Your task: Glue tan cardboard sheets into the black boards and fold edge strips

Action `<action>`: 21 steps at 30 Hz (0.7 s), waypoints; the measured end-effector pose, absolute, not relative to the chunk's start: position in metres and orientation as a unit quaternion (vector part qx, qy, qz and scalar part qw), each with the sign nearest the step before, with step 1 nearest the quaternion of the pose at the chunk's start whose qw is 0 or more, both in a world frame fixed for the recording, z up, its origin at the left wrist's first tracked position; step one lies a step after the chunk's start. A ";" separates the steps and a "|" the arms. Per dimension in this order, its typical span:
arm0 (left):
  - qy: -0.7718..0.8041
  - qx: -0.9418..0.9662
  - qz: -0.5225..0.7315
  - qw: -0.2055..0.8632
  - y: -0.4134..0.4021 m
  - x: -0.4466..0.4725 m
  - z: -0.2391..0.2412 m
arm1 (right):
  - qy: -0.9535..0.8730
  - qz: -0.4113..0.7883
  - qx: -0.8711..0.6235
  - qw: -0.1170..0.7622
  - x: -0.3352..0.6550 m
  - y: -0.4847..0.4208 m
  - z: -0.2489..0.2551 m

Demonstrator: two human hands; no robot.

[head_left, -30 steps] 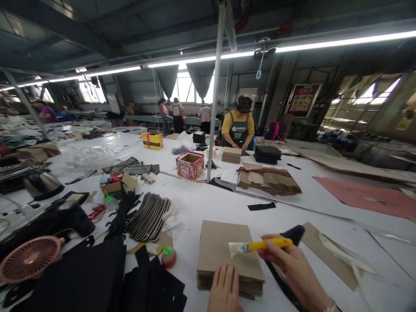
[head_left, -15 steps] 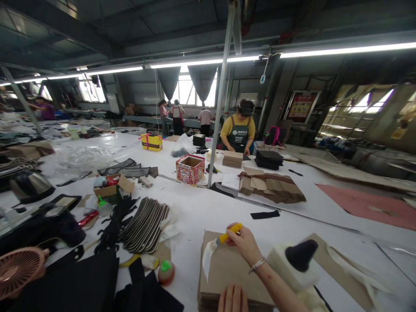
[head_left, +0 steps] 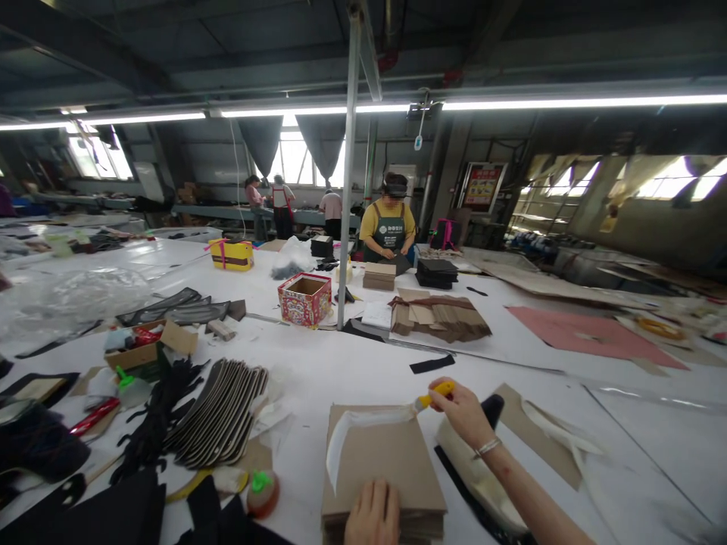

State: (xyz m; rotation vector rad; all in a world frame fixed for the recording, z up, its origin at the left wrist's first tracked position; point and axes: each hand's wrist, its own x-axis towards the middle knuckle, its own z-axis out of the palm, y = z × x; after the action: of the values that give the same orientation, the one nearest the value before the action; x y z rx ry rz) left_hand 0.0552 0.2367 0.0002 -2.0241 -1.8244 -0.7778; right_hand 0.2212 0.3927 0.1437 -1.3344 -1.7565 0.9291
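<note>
Brushing a curved white streak along the top sheet, the right hand (head_left: 463,412) grips a yellow-handled brush (head_left: 432,392). The left hand (head_left: 372,516) lies flat, fingers together, on the near edge of the cardboard stack (head_left: 391,462), which sits at the worktop's (head_left: 352,363) near edge.

Dim workshop (head_left: 568,45) (strip lights (head_left: 568,101) overhead)

The right hand (head_left: 463,412) has swept the brush (head_left: 423,400), apparently leaving a longer white streak (head_left: 341,439).
</note>
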 end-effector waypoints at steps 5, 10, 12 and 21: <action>-0.666 -0.728 -0.163 0.009 0.244 0.049 0.029 | -0.823 0.311 -0.386 0.277 0.222 0.347 0.160; -0.669 -0.728 -0.082 -0.123 0.247 0.043 0.075 | -0.900 0.246 -0.330 0.145 0.233 0.298 0.169; -0.665 -0.731 -0.065 -0.140 0.249 0.042 0.089 | -0.885 0.284 -0.338 0.149 0.244 0.286 0.177; -0.611 -0.781 0.001 -0.129 0.258 0.036 0.116 | -0.649 0.378 -0.508 0.422 0.326 0.249 0.179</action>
State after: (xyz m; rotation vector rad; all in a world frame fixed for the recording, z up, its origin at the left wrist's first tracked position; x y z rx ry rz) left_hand 0.0363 0.2581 0.1157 -2.6791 -2.0935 0.0047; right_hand 0.3264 0.2487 0.1791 -1.2713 -1.6251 0.9461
